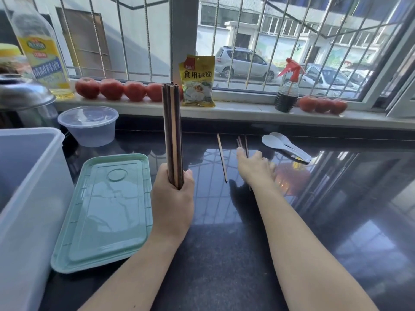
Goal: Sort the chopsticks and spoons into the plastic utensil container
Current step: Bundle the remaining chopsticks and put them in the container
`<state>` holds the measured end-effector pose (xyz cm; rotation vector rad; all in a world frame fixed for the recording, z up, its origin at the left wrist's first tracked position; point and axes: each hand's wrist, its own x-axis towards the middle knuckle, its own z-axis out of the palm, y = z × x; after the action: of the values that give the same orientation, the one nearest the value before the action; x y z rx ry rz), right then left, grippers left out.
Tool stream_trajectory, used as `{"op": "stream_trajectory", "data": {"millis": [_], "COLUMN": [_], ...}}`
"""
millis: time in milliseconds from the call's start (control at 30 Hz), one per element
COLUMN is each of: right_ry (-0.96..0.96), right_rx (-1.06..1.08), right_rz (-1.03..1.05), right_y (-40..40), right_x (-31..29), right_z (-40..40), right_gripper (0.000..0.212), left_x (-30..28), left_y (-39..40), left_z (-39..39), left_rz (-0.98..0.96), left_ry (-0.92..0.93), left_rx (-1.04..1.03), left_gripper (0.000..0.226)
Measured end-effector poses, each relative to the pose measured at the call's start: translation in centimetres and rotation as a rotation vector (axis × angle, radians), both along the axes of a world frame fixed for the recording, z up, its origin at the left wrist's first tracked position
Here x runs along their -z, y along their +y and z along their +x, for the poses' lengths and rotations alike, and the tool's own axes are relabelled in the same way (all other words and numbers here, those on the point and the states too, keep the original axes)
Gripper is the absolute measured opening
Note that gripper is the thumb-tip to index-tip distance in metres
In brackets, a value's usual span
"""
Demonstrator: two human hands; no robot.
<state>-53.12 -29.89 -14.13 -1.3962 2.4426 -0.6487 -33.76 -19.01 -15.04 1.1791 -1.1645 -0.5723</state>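
Observation:
My left hand [173, 198] grips a bundle of several brown chopsticks [171, 131] held upright above the dark counter. My right hand [254, 167] reaches forward, palm down, over a few loose chopsticks [243, 143] lying on the counter; whether its fingers hold them I cannot tell. One single chopstick [221, 157] lies apart, just left of that hand. Two white plastic spoons [285, 145] lie side by side further right. The translucent plastic container [27, 187] stands at the left edge, and its mint-green lid [107, 212] lies flat beside it.
A round clear tub [88, 124] sits behind the lid. On the window sill stand an oil bottle [42, 52], a row of tomatoes [112, 89], a yellow packet [197, 80] and a dark spray bottle [287, 93]. A metal pot lid [20, 90] is far left.

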Motion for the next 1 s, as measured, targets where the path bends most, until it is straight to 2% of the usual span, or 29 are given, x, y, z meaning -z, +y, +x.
{"op": "stream_trajectory", "data": {"millis": [67, 100, 233, 300, 400, 500, 600, 733, 800, 867, 1000], "right_ry": [0.061, 0.130, 0.399, 0.424, 0.459, 0.583, 0.644, 0.702, 0.710, 0.806, 1.114], "right_rx": [-0.112, -0.166, -0.266, -0.265, -0.324, -0.475, -0.569, -0.665, -0.707, -0.760, -0.950], "right_rz": [0.091, 0.117, -0.016, -0.039, 0.069, 0.247, 0.409, 0.408, 0.313, 0.118, -0.596], "right_y": [-0.4, -0.4, 0.0, 0.1, 0.0, -0.2, 0.2, 1.5, 2.3, 3.3, 5.4], "right_x": [0.5, 0.8, 0.8, 0.2, -1.2, -2.6, -3.2, -3.0, -3.0, -3.2, -4.4], "right_z": [1.7, 2.5, 3.5, 3.0, 2.7, 2.3, 1.1, -0.3, -1.4, -3.3, -6.8], "right_gripper": [0.089, 0.085, 0.037, 0.028, 0.024, 0.017, 0.032, 0.025, 0.017, 0.019, 0.031], "left_x": [0.0, 0.1, 0.1, 0.2, 0.2, 0.2, 0.2, 0.2, 0.2, 0.2, -0.3], "left_y": [-0.1, -0.2, -0.2, -0.3, -0.4, -0.5, -0.5, -0.5, -0.4, -0.4, -0.3], "left_z": [-0.1, -0.1, -0.1, 0.0, 0.0, 0.1, 0.1, 0.2, 0.3, 0.5, 0.7], "left_rz": [0.004, 0.007, 0.006, 0.005, 0.007, 0.012, 0.014, 0.025, 0.039, 0.070, 0.096], "left_ry": [-0.010, -0.013, -0.011, -0.009, 0.005, 0.007, 0.006, 0.001, 0.029, 0.072, 0.126], "left_rx": [-0.007, -0.015, -0.021, -0.020, -0.009, 0.001, 0.024, 0.063, 0.084, 0.095, 0.168], "left_gripper": [0.024, 0.024, 0.024, 0.024, 0.024, 0.024, 0.025, 0.026, 0.025, 0.023, 0.013]}}
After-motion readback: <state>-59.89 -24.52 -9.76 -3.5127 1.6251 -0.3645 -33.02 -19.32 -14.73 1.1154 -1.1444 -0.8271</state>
